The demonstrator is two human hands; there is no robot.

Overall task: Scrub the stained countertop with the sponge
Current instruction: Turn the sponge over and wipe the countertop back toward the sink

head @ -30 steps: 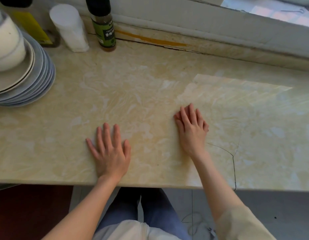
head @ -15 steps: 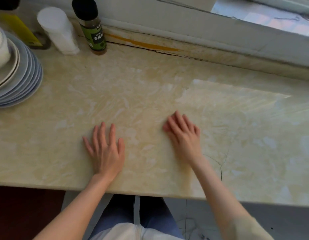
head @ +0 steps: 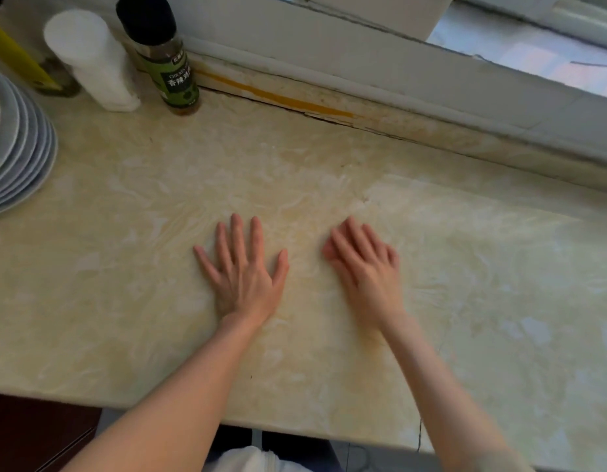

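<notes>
The countertop (head: 131,301) is beige marbled stone with yellowish streaks, filling most of the head view. My left hand (head: 242,277) lies flat on it, palm down, fingers spread, holding nothing. My right hand (head: 366,270) rests palm down a little to its right, fingers closer together and slightly blurred, also with nothing in it. No sponge shows anywhere in the frame.
A stack of plates (head: 12,148) sits at the left edge. A white shaker (head: 91,59) and a green-labelled seasoning bottle (head: 166,59) stand at the back left, beside a yellow object (head: 12,56). A grimy sill (head: 363,83) runs along the back. A crack (head: 419,434) marks the front edge.
The view has shifted and both hands now lie further onto the counter. My right hand has angled leftward, nearer the left hand. Both stay flat and hold nothing.
</notes>
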